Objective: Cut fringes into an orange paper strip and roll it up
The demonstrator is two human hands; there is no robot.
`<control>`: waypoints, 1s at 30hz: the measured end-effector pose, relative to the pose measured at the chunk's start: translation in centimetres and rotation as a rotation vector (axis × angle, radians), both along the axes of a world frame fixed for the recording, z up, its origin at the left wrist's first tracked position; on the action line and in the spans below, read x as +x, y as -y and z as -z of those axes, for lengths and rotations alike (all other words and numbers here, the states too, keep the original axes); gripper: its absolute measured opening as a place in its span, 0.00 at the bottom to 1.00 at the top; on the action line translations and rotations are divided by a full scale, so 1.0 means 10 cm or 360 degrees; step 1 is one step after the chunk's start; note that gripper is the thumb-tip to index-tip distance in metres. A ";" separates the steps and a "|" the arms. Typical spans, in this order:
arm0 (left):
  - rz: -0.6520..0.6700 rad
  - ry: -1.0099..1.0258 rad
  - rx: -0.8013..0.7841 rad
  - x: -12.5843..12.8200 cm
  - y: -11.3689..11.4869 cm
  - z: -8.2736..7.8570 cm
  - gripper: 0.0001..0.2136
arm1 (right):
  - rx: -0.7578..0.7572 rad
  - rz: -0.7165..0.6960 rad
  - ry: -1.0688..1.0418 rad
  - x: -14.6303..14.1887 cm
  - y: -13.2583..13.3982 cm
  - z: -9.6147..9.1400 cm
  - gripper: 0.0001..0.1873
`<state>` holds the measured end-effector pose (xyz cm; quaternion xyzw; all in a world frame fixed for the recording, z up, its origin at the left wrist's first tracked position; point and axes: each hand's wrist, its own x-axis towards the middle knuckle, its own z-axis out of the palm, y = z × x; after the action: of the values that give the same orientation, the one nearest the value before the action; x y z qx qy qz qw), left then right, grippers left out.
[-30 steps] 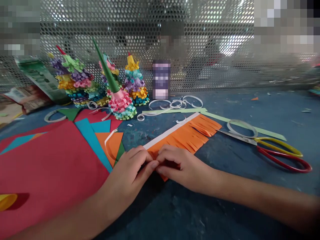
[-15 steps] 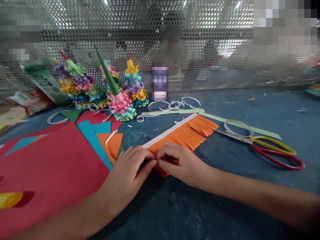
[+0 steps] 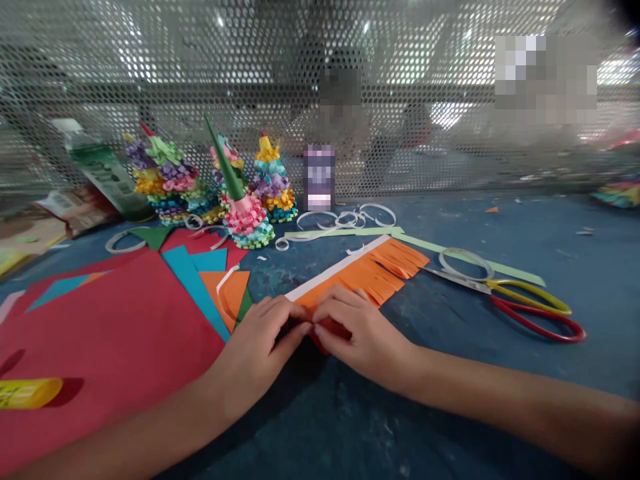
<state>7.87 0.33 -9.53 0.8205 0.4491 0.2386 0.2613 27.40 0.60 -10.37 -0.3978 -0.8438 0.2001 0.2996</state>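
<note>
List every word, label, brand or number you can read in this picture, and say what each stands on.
Nothing can be read.
green bottle: print too blurred.
packet beside it: label too small.
yellow tube: dark marks, unreadable.
box by the paper trees: pixelated.
orange fringed paper pinched by left hand and right hand: no print.

Bright paper colours on a mottled blue table [image 3: 450,400].
Orange for the fringed strip [image 3: 370,270], white along its uncut edge; red for the big sheet [image 3: 110,340], teal for the triangles [image 3: 187,280] on it; pale green for the long strip [image 3: 510,269]; red and yellow on the scissors [image 3: 493,290] handles; pink, purple, yellow, teal and green tiers on the paper cones [image 3: 173,180]; yellow glue stick [image 3: 30,393]; silver mesh [image 3: 200,67], dotted with round holes.
</note>
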 end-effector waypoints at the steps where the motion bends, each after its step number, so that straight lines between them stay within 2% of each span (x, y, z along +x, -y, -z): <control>1: -0.0002 0.0012 -0.0014 0.00 0.00 0.00 0.07 | 0.0002 0.0006 0.0012 0.00 0.00 0.00 0.02; 9: -0.0014 0.0037 -0.0022 0.00 0.01 0.00 0.08 | 0.0075 0.0008 0.0103 -0.03 0.00 -0.01 0.03; 13: -0.0089 0.0057 -0.0091 -0.01 -0.01 0.04 0.11 | 0.0078 0.0027 0.0123 -0.03 0.01 -0.01 0.01; 16: -0.0109 0.0041 -0.0118 -0.01 -0.01 0.07 0.12 | 0.0094 -0.0006 0.0085 -0.02 0.01 0.00 0.04; 24: -0.0008 -0.0461 0.0441 -0.02 0.08 0.04 0.11 | 0.0070 -0.0080 -0.0042 -0.04 -0.02 0.03 0.10; 30: 0.0014 -0.0571 0.0636 -0.02 0.06 0.08 0.12 | -0.0063 -0.0071 -0.0227 -0.07 -0.06 0.00 0.07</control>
<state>7.64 -0.31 -10.30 0.8869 0.4286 0.1722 0.0115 26.65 1.17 -10.36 -0.3696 -0.8247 0.2513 0.3465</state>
